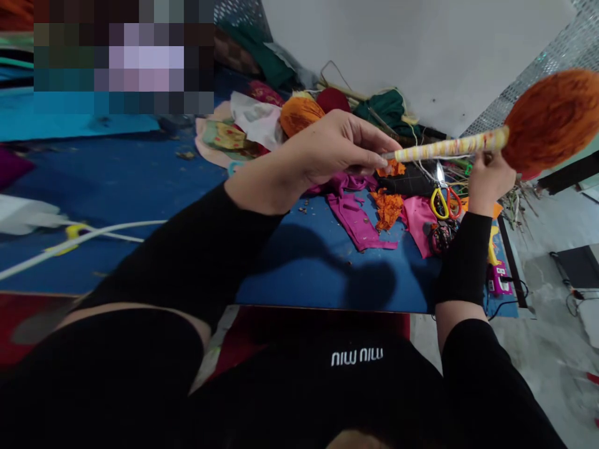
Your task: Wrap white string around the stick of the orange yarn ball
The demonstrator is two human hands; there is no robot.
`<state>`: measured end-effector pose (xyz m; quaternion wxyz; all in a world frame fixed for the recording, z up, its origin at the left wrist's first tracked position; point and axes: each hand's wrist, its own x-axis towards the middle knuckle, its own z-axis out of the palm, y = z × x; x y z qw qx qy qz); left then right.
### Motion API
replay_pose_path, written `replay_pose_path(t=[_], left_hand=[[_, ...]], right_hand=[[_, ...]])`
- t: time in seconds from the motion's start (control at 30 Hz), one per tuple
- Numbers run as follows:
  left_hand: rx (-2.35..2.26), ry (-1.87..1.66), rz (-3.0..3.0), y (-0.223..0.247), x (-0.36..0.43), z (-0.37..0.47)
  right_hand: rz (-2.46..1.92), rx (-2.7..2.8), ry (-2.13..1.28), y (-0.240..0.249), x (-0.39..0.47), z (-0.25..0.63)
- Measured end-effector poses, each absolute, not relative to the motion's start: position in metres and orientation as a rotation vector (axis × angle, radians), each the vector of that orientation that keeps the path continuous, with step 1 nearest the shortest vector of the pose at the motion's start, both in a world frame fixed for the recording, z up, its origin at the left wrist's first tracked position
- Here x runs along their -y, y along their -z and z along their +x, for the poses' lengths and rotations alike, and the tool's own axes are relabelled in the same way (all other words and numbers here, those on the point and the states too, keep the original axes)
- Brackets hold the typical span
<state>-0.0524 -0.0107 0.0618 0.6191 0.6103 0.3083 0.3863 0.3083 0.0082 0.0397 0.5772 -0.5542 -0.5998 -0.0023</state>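
A stick wrapped in yellow and white strips [449,147] is held sideways above the table, its thin tip to the left. At its right end sits a large round orange bundle [555,121]. My left hand [349,143] pinches the thin tip between thumb and fingers. Near the orange bundle, my right hand [491,174] has its fingers closed at the underside of the wrapped stick. Below the stick lie orange scraps [388,206], magenta cloth [358,221] and scissors with yellow and red handles [445,202].
The blue table [290,268] bears a second orange ball [299,115], dark green cloth [386,112] and white cloth [257,121] at the back. A white cable [107,227] crosses the left side. A purple power socket [500,279] sits at the right edge.
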Motion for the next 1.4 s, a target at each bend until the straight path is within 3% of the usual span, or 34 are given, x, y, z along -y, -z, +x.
replay_pose_path(t=[0.03, 0.1, 0.27, 0.43, 0.63, 1.13, 1.4], left_hand=[[-0.695, -0.916, 1.355, -0.061, 0.012, -0.05], [-0.681, -0.96, 1.274, -0.061, 0.015, -0.045], [-0.692, -0.974, 1.201, -0.062, 0.015, -0.041], [-0.7, -0.987, 1.145, -0.06, 0.009, -0.041], [-0.744, -1.027, 1.177, -0.052, -0.001, -0.039], [-0.837, -1.032, 1.218, -0.043, -0.007, -0.033], [-0.905, -1.112, 1.561, -0.034, -0.004, -0.029]], right_hand=[[-1.398, 1.408, 0.189, -0.041, -0.004, 0.297], [-1.392, 1.474, 0.248, -0.045, 0.005, 0.27], [-1.024, 1.927, -0.098, -0.04, 0.022, 0.197], [-1.112, 1.837, -0.238, -0.017, 0.028, 0.159], [-1.14, 1.682, 0.059, -0.012, 0.035, 0.152], [-1.25, 2.027, 0.592, -0.005, 0.035, 0.158], [-1.367, 2.171, 0.523, -0.037, 0.046, 0.165]])
